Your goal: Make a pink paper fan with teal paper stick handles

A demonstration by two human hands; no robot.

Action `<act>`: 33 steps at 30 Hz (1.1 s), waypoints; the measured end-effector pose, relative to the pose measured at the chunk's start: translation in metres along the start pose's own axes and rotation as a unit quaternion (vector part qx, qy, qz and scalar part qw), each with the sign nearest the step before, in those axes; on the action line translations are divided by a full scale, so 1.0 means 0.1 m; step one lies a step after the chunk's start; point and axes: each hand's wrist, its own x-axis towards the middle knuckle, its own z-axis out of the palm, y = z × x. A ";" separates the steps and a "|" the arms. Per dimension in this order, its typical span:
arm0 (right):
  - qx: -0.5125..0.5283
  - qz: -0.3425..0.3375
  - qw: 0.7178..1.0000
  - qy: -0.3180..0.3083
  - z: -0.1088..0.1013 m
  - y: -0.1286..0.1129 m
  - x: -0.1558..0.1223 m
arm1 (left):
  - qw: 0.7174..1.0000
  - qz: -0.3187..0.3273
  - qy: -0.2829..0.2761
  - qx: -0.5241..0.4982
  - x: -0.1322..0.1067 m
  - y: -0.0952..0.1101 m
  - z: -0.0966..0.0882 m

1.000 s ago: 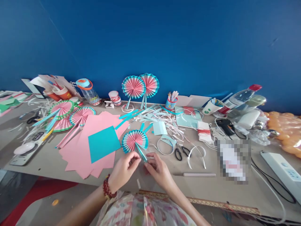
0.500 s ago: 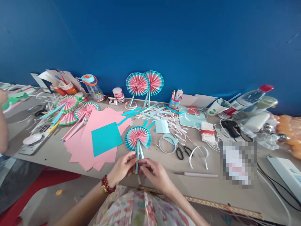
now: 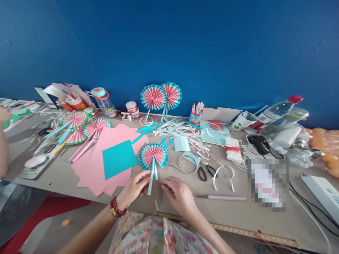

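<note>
A round pink paper fan with a teal rim lies on the table in front of me, its teal stick handles pointing toward me. My left hand, with a red bead bracelet at the wrist, pinches one handle near its lower end. Just right of the handles, my right hand rests on the table with curled fingers; I cannot make out anything in them. A teal paper square lies on a stack of pink sheets left of the fan.
Two finished fans stand at the wall, more fans lie at left. Paper strips, scissors, a craft knife, cups, bottles, a glue gun and a power strip crowd the table. Another person's arm shows at far left.
The fan's handles swung from pointing right to pointing straight toward me. My left hand keeps one handle; my right hand has come off it and settled beside it.
</note>
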 end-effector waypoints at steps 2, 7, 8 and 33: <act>-0.014 -0.013 1.000 -0.002 0.00 0.00 0.01 | 1.000 0.002 -0.002 0.004 0.01 -0.02 -0.01; -0.028 -0.020 0.999 -0.011 0.00 0.00 0.02 | 1.000 -0.005 0.007 0.002 0.01 -0.02 -0.02; -0.027 -0.019 0.999 -0.010 0.01 0.00 0.02 | 1.000 -0.001 0.012 0.006 0.01 -0.02 -0.02; -0.063 0.021 0.990 0.128 -0.60 0.40 -0.22 | 0.758 0.387 0.073 0.520 0.14 0.01 -0.21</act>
